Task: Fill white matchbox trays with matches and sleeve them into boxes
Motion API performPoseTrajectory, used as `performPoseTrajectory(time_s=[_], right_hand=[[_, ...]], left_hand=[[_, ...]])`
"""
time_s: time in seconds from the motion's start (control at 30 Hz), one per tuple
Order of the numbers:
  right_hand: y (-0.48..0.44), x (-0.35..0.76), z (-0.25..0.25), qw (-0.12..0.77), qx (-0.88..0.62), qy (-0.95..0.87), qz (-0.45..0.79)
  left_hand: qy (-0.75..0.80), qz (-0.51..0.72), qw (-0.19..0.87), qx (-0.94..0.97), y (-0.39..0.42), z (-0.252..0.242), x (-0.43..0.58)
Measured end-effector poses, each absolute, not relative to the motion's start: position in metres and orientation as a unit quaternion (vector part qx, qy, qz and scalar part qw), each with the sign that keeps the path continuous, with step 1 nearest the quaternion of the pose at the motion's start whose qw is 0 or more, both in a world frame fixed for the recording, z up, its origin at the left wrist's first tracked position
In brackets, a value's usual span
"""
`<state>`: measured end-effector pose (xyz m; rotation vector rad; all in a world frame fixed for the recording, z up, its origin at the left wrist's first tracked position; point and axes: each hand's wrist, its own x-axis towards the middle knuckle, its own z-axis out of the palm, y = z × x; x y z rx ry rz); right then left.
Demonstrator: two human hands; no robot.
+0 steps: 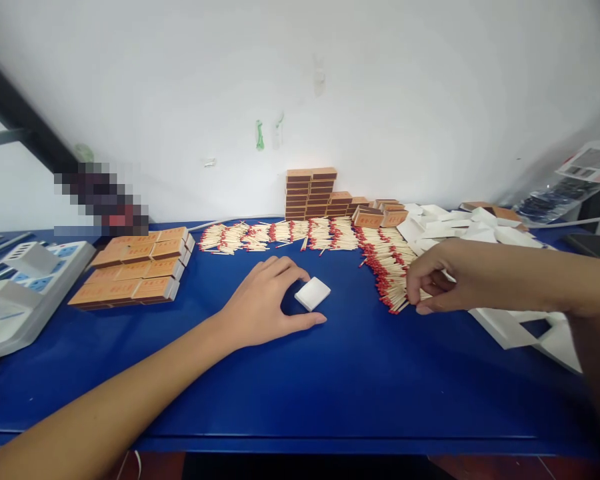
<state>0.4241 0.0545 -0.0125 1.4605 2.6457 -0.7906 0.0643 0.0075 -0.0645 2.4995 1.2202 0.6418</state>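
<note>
My left hand (267, 300) rests on the blue table with thumb and fingers spread around a small white tray (313, 294), which lies flat between them. At the right end of the red-tipped matches (385, 260), my right hand (433, 280) has its thumb and fingertips pinched together; what they hold, if anything, is too small to make out. More matches (280, 233) lie in a row of bunches along the wall side.
Orange matchboxes (140, 267) sit in rows at the left, beside a white power strip (55, 280). Stacked matchboxes (310, 193) stand against the wall. White paper trays (500, 327) pile up at the right, under my right forearm. A plastic bag (560, 190) is behind them.
</note>
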Motion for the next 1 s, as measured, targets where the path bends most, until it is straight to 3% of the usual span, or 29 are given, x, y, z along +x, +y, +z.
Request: performPoseTrajectory(time_s=[0.1, 1.0], right_hand=[[0.058, 0.418, -0.019, 0.075, 0.462, 0.841, -0.270], [0.040, 0.388, -0.018, 0.071, 0.421, 0.865, -0.263]], left_hand=[[0.419, 0.217, 0.137, 0.871, 0.008, -0.067, 0.067], [0.365, 0.195, 0.122, 0.902, 0.005, -0.061, 0.056]])
